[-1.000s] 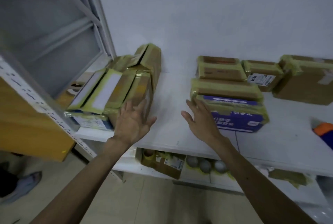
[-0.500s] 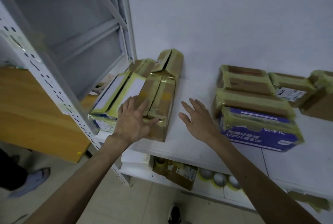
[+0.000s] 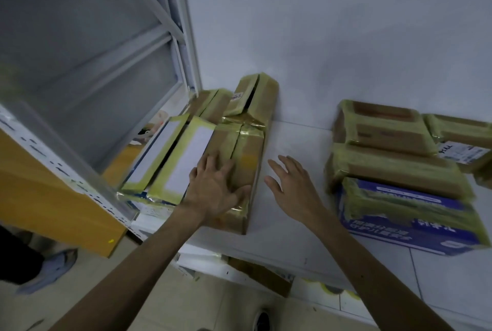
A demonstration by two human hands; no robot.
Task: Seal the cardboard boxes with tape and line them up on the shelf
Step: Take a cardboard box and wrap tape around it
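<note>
Several taped cardboard boxes stand in a row at the left end of the white shelf [image 3: 287, 229]. My left hand [image 3: 215, 189] lies flat, fingers spread, on the front brown taped box [image 3: 246, 160], thumb along its near edge. Left of it stand two white-faced boxes [image 3: 186, 160] with yellow tape borders. A taller brown box [image 3: 255, 96] stands behind against the wall. My right hand [image 3: 295, 187] hovers open above the bare shelf, just right of that box and touching nothing. A blue printed box [image 3: 410, 219] lies to the right.
More taped brown boxes [image 3: 383, 128] are stacked at the right behind the blue box. A grey metal rack upright [image 3: 61, 155] and its upper shelf overhang the left. A lower shelf holds a box and tape rolls [image 3: 330, 290]. A wooden tabletop [image 3: 40, 197] sits far left.
My view has swung left and closer. My left hand has slid further onto the front brown box; my right hand stays open beside it, still apart from the box.
</note>
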